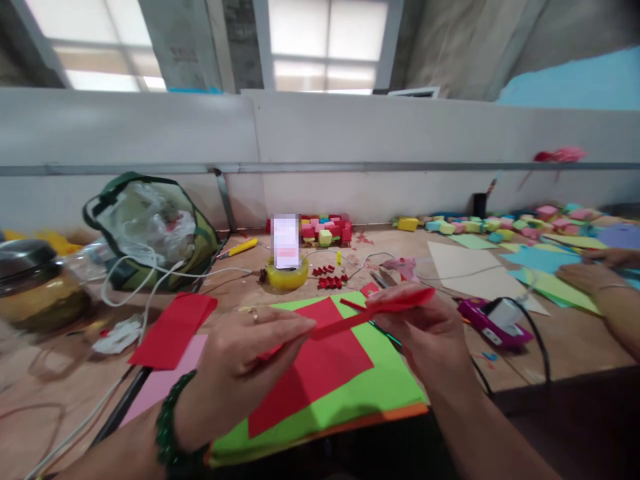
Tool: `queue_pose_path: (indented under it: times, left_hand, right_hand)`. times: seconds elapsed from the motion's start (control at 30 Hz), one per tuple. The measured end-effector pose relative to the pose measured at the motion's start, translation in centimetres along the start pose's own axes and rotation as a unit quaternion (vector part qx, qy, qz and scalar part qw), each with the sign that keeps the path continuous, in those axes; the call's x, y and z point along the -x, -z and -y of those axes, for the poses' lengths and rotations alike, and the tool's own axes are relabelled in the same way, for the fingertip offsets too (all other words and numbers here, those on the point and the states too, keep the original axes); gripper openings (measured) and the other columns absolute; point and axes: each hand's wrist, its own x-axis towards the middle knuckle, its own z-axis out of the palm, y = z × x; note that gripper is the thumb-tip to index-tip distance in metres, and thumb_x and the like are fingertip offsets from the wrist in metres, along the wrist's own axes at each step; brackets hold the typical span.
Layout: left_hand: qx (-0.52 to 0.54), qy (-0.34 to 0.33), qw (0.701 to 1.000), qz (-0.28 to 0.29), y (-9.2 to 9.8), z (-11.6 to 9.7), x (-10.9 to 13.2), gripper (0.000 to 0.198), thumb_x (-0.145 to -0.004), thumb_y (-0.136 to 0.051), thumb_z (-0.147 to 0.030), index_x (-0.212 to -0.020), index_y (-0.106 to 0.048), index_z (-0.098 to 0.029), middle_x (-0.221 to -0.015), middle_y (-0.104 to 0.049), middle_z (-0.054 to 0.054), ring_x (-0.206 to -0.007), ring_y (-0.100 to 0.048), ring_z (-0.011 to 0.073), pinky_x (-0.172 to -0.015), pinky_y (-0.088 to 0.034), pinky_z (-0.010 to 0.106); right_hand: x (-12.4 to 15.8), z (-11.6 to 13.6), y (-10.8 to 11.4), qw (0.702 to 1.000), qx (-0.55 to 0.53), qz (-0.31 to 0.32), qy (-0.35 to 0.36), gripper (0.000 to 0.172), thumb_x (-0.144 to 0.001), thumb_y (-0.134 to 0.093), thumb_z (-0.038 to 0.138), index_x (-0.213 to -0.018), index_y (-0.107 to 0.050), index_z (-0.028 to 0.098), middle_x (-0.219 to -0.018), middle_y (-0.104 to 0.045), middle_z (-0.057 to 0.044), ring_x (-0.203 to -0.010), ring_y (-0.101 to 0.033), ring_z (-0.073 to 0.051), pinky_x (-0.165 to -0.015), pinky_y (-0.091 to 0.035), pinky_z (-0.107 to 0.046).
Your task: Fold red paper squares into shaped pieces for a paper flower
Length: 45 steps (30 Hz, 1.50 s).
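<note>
Between my two hands is a narrow folded strip of red paper [345, 325], held above the desk. My left hand [245, 367] pinches its left end, with a green bead bracelet [173, 417] at the wrist. The other end is gripped by my right hand [430, 333], where the paper flares out wider over the fingers. Below them a flat red sheet [320, 380] lies on a stack of green paper [395, 400]. Small folded red pieces [330, 282] sit just beyond the stack. Scissors [383, 279] lie near my right hand, partly hidden.
Left stand a jar [35, 287], an open bag [155, 233] and folded red paper [175, 331]. A phone [287, 241] leans at a yellow tape roll [287, 275], near a yellow cutter [243, 247]. A purple power strip [495, 327] and another person's hands [590, 273] are right.
</note>
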Motion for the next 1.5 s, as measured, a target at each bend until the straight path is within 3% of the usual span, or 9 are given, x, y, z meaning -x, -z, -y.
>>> queue_pose_path:
  times: [0.13, 0.33, 0.57, 0.9, 1.0, 1.1, 1.23, 1.37, 1.5]
  left_hand:
    - [-0.023, -0.06, 0.998, -0.007, 0.5, -0.1, 0.4, 0.032, -0.081, -0.062, -0.009, -0.105, -0.071, -0.028, -0.091, -0.076, 0.002, -0.079, -0.071, 0.0153, -0.067, -0.056, 0.022]
    - [0.064, 0.107, 0.99, 0.061, 0.2, 0.5, 0.0, 0.013, -0.079, -0.065, -0.02, -0.08, -0.077, -0.024, -0.075, -0.076, 0.001, -0.065, -0.071, 0.0154, -0.059, -0.055, 0.017]
    - [0.1, 0.233, 0.964, 0.086, -0.1, 1.4, 0.5, 0.014, -0.077, -0.068, -0.034, -0.077, -0.078, -0.025, -0.075, -0.076, 0.003, -0.064, -0.069, 0.019, -0.054, -0.053, 0.021]
    - [0.186, 0.29, 0.929, 0.135, -0.6, 1.5, 0.2, 0.03, -0.082, -0.063, -0.041, -0.071, -0.075, -0.016, -0.063, -0.072, 0.005, -0.054, -0.062, 0.0147, -0.044, -0.045, 0.018]
    - [0.106, 0.198, 0.969, 0.103, -0.2, 1.3, 0.0, 0.022, -0.084, -0.062, -0.032, -0.074, -0.074, -0.017, -0.067, -0.073, 0.004, -0.058, -0.065, 0.0145, -0.048, -0.048, 0.018]
    - [-0.027, -0.006, 0.999, 0.042, 1.1, 1.3, -0.3, 0.018, -0.086, -0.058, -0.016, -0.093, -0.074, -0.021, -0.086, -0.076, 0.005, -0.077, -0.07, 0.0151, -0.064, -0.053, 0.019]
    - [-0.234, -0.23, 0.944, 0.03, 2.8, 2.6, 0.5, 0.039, -0.083, -0.059, -0.007, -0.118, -0.064, -0.023, -0.102, -0.074, 0.004, -0.095, -0.068, 0.018, -0.086, -0.053, 0.029]
    - [-0.353, -0.31, 0.879, 0.082, 2.7, 5.1, 2.6, 0.039, -0.087, -0.051, -0.004, -0.123, -0.06, -0.018, -0.109, -0.072, 0.005, -0.101, -0.064, 0.0201, -0.086, -0.053, 0.032]
    - [-0.356, -0.354, 0.856, 0.123, 1.2, 7.0, 4.3, 0.031, -0.089, -0.049, -0.005, -0.117, -0.062, -0.012, -0.104, -0.072, 0.008, -0.093, -0.065, 0.0184, -0.077, -0.054, 0.03]
  right_hand:
    - [-0.7, 0.8, 0.9, 0.999, 0.004, 0.03, 0.013, 0.017, -0.07, -0.079, 0.039, -0.075, -0.07, 0.026, -0.078, -0.069, -0.003, -0.079, -0.064, -0.019, -0.071, -0.056, -0.033]
    - [-0.4, 1.4, 1.0, 0.995, -0.06, -0.021, -0.072, 0.023, -0.06, -0.083, 0.039, -0.065, -0.067, 0.023, -0.066, -0.065, -0.001, -0.065, -0.059, -0.015, -0.057, -0.052, -0.026]
    - [0.0, 1.1, 1.1, 0.987, -0.083, -0.063, -0.12, 0.018, -0.062, -0.082, 0.032, -0.061, -0.068, 0.02, -0.059, -0.064, 0.002, -0.052, -0.056, -0.01, -0.052, -0.05, -0.023]
    - [0.6, -0.4, 1.0, 0.981, -0.117, -0.104, -0.113, 0.01, -0.069, -0.076, 0.03, -0.066, -0.07, 0.022, -0.059, -0.063, 0.002, -0.053, -0.059, -0.012, -0.051, -0.05, -0.023]
    - [0.2, -0.5, 1.2, 0.985, -0.111, -0.061, -0.117, 0.011, -0.071, -0.075, 0.028, -0.067, -0.068, 0.021, -0.053, -0.058, 0.004, -0.045, -0.051, -0.008, -0.043, -0.043, -0.019]
    - [-0.5, -0.6, 1.7, 0.994, -0.084, -0.012, -0.07, 0.008, -0.073, -0.074, 0.024, -0.073, -0.066, 0.022, -0.064, -0.063, 0.003, -0.05, -0.054, -0.008, -0.046, -0.046, -0.019]
    - [-1.2, -1.4, 2.7, 0.992, 0.058, 0.071, 0.083, 0.011, -0.077, -0.068, 0.014, -0.081, -0.066, 0.024, -0.09, -0.07, -0.002, -0.086, -0.066, -0.017, -0.073, -0.055, -0.029]
    - [-1.1, -3.4, 3.5, 0.915, 0.268, 0.201, 0.225, 0.017, -0.081, -0.062, 0.007, -0.088, -0.067, 0.022, -0.097, -0.07, -0.006, -0.091, -0.066, -0.017, -0.08, -0.053, -0.031]
    - [0.1, -5.7, 3.8, 0.827, 0.377, 0.301, 0.288, 0.014, -0.088, -0.055, 0.011, -0.089, -0.067, 0.018, -0.098, -0.072, -0.009, -0.09, -0.065, -0.017, -0.082, -0.053, -0.034]
